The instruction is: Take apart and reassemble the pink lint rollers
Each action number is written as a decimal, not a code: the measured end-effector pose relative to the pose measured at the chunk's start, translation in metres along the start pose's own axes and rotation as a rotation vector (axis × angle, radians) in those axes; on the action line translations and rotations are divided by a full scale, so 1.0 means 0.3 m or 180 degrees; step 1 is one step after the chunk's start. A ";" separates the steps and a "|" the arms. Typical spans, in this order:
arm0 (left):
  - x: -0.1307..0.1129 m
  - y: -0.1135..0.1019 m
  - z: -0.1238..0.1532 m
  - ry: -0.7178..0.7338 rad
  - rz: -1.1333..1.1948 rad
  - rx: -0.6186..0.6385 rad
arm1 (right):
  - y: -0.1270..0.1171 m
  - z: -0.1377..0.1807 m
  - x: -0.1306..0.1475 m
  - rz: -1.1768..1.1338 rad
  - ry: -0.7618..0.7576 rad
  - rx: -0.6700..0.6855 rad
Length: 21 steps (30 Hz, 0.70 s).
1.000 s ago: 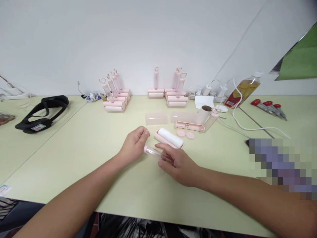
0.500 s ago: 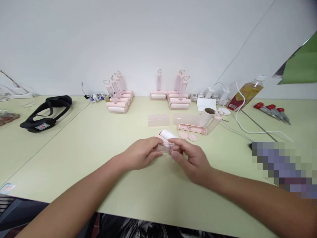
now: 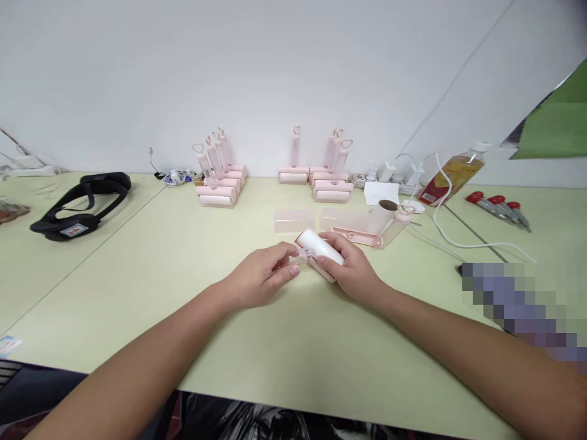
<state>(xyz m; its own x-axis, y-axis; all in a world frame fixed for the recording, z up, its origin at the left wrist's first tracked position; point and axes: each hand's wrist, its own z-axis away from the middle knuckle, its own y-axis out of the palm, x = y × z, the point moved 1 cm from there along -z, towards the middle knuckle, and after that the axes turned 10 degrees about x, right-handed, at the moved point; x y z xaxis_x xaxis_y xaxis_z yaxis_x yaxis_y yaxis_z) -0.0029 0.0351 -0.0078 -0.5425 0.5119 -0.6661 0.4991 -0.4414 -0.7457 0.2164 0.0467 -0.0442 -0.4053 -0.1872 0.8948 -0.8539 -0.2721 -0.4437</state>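
My left hand [image 3: 263,276] is closed on a clear plastic handle [image 3: 299,259], whose end points right and meets or nearly meets the lint roller. In my right hand [image 3: 355,269] is the lint roller head [image 3: 326,245], a white sticky roll in a pink holder, tilted down to the right. My right fingers wrap over its far side with the thumb on the near side. Just behind lie an open pink lint roller case [image 3: 358,236] with a clear handle [image 3: 395,231], and two translucent pink covers [image 3: 293,221].
Assembled lint rollers stand in groups along the wall, at left [image 3: 217,194] and at right [image 3: 332,190]. A cardboard-cored roll [image 3: 383,215], a drink bottle [image 3: 454,174], cables and red-capped pens [image 3: 499,209] are at right. A black headset [image 3: 82,208] lies at left.
My right hand has left the end of the clear handle and taken hold of the lint roller head, now raised toward the handle. My left hand keeps the handle.
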 end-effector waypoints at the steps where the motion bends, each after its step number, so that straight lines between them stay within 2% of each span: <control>1: 0.001 0.000 0.001 0.0056 0.0017 -0.0036 | 0.000 -0.003 -0.005 -0.0471 -0.0018 -0.0064; 3: 0.007 0.002 0.001 0.0028 -0.0036 -0.0036 | 0.002 -0.009 -0.011 -0.1393 0.0066 -0.0084; 5: 0.018 0.006 -0.001 -0.0147 -0.0137 0.0068 | 0.008 -0.012 -0.010 -0.2121 0.0223 0.0075; 8: 0.032 0.013 -0.005 -0.0333 -0.0188 0.0237 | 0.014 -0.013 -0.004 -0.2703 0.0308 0.0364; 14: 0.038 0.021 -0.009 -0.0337 -0.0067 0.0303 | 0.018 -0.015 -0.002 -0.2913 0.0134 0.0526; 21: 0.040 0.024 -0.014 -0.0206 0.0113 0.0264 | 0.028 -0.014 0.001 -0.2875 0.0254 0.0378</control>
<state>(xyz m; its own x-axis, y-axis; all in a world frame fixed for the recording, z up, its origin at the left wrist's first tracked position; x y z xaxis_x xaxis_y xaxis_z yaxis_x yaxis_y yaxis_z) -0.0029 0.0411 -0.0211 -0.5693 0.4475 -0.6897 0.4625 -0.5192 -0.7187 0.2078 0.0483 -0.0473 0.3755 0.2087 0.9030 -0.8199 -0.3796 0.4286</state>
